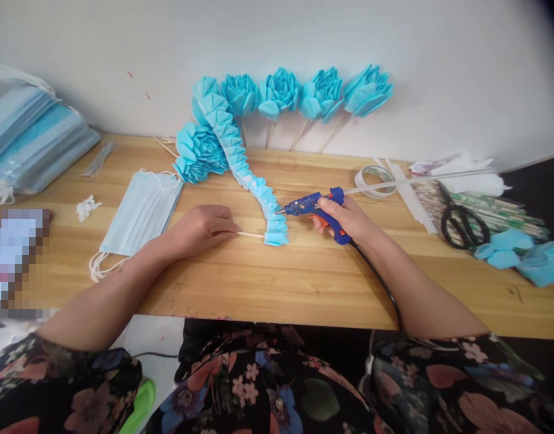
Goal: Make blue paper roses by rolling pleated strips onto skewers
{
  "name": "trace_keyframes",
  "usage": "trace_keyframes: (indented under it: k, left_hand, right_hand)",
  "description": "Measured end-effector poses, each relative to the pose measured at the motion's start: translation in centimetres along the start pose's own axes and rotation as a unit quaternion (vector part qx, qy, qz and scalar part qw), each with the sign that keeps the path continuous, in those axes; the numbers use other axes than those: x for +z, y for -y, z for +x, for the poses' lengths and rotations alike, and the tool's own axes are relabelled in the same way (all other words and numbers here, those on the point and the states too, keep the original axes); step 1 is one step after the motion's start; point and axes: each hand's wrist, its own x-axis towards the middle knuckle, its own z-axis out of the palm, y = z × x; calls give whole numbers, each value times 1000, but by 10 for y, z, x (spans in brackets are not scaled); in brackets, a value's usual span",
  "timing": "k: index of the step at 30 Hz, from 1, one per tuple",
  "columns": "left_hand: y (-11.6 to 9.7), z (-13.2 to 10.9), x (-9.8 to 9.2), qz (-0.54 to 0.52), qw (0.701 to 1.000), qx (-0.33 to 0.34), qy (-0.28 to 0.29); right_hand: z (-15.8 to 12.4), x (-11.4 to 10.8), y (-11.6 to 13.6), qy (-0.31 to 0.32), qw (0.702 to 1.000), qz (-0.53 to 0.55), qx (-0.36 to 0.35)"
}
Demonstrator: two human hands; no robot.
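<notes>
Between the fingers of my left hand (pixel 204 232) is a thin wooden stick (pixel 251 234). Its far end meets the near end of a long pleated blue strip (pixel 234 150), which curves back across the table and up over the blue flowers. My right hand (pixel 344 217) is wrapped round a blue glue gun (pixel 306 205) with an orange trigger. The nozzle points left, close beside the strip's lower part; whether it touches I cannot tell. A long clear glue stick (pixel 394 182) sticks out of the gun's back, and a black cord hangs from its grip.
Several blue flowers (pixel 279 93) on sticks lean against the wall; another flower (pixel 199 154) lies at left. Face masks (pixel 141 211) and a packed mask pile (pixel 32 135) are left. Right are a tape roll (pixel 360 181), black scissors (pixel 465 226), wrapped sticks (pixel 507 214) and blue pieces (pixel 543 263).
</notes>
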Motion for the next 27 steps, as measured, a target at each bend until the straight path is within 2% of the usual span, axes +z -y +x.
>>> trace_keyframes:
  k: [14, 20, 24, 27]
  left_hand:
    - [0, 0, 0, 1, 1000, -4, 2]
    - [1, 0, 0, 3, 1000, -1, 2]
    - [1, 0, 1, 4, 1000, 0, 0]
    - [1, 0, 1, 6, 1000, 1, -1]
  right_hand:
    - [0, 1, 3, 1, 1000, -30, 2]
    - [-7, -11, 6, 23, 996, -77, -49]
    - [-10, -19, 8, -14, 998, -31, -57]
    - [-7, -13, 4, -39, 998, 31, -49]
